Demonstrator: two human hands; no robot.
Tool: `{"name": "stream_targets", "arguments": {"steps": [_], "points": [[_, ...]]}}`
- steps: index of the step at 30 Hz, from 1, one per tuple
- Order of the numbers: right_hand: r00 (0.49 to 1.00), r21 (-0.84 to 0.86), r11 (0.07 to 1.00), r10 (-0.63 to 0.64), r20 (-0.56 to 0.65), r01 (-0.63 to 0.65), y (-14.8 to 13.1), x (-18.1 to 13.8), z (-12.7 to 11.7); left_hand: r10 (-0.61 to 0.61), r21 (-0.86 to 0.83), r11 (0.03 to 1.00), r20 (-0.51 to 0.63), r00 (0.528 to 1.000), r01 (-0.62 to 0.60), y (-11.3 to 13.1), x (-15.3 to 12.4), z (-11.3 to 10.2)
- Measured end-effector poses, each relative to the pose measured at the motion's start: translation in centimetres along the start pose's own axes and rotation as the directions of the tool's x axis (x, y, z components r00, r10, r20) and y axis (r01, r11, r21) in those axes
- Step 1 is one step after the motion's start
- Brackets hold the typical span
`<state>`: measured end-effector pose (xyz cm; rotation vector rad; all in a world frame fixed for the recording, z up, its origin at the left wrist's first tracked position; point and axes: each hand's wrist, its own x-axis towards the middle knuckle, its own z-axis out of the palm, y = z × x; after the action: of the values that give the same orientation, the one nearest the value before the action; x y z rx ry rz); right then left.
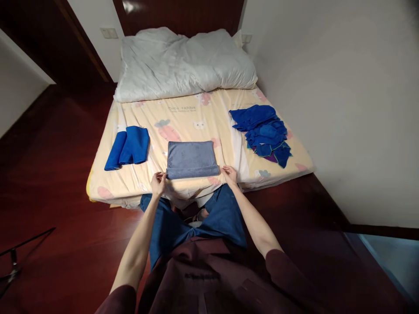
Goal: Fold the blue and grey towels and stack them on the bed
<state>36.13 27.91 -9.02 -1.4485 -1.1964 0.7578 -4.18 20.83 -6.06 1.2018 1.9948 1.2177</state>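
A grey-blue towel (191,155) lies flat near the bed's front edge, with its near side folded over into a thick strip. At the left end of that strip is my left hand (158,183), its fingers curled and closed at the towel's corner. My right hand (230,175) is by the strip's right end, fingers loosely stretched toward it and a small gap showing. Off to the left lie folded blue cloths (134,145), side by side. A loose heap of blue cloths (266,131), some with light green edging, rests on the right.
The bed (193,122) has a yellow patterned sheet. A white quilt (186,61) is bunched against the dark headboard (183,15). A wall (327,96) runs along the right. A black stand (13,257) is on the red floor at lower left.
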Motion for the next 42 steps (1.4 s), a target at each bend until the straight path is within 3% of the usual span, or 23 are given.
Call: {"name": "stream_targets", "arguments": {"steps": [3,7,10,14,18,27,32,37,42], "points": [[0.998,-0.078,0.995,-0.055,-0.005,0.054,-0.5,-1.3,-0.9,0.21,0.099,0.973,0.005,0.978,-0.21,-0.2,-1.2,-1.4],[0.956,-0.198,0.936,-0.275,0.103,0.29,-2.2,-3.0,-0.9,0.457,0.136,0.86,0.222,0.861,-0.491,0.7,-1.4,-1.7],[0.89,-0.232,0.872,-0.369,0.269,0.432,-3.5,-3.4,-0.3,0.533,0.106,0.794,0.353,0.769,-0.599,1.5,-0.6,-0.6],[0.818,-0.276,0.803,-0.393,0.421,0.528,-3.8,-3.2,0.5,0.52,0.164,0.757,0.435,0.735,-0.633,1.5,0.5,0.9],[0.788,-0.348,0.759,-0.335,0.516,0.551,-3.1,-3.1,0.8,0.466,0.246,0.734,0.496,0.733,-0.633,0.6,1.2,1.4],[0.838,-0.408,0.78,-0.258,0.481,0.474,-1.6,-2.9,1.1,0.4,0.308,0.767,0.457,0.794,-0.563,-0.6,1.9,1.5],[0.856,-0.41,0.789,-0.265,0.444,0.457,-1.7,-2.3,1.5,0.389,0.305,0.813,0.349,0.853,-0.496,-0.4,2.0,2.1],[0.881,-0.365,0.823,-0.307,0.36,0.436,-1.4,-1.8,2.2,0.304,0.187,0.923,0.178,0.936,-0.336,-0.6,1.9,2.5],[0.929,-0.288,0.894,-0.28,0.241,0.344,-0.7,-1.5,2.7,0.301,0.115,0.941,0.15,0.942,-0.319,-0.9,1.6,2.4]]}}
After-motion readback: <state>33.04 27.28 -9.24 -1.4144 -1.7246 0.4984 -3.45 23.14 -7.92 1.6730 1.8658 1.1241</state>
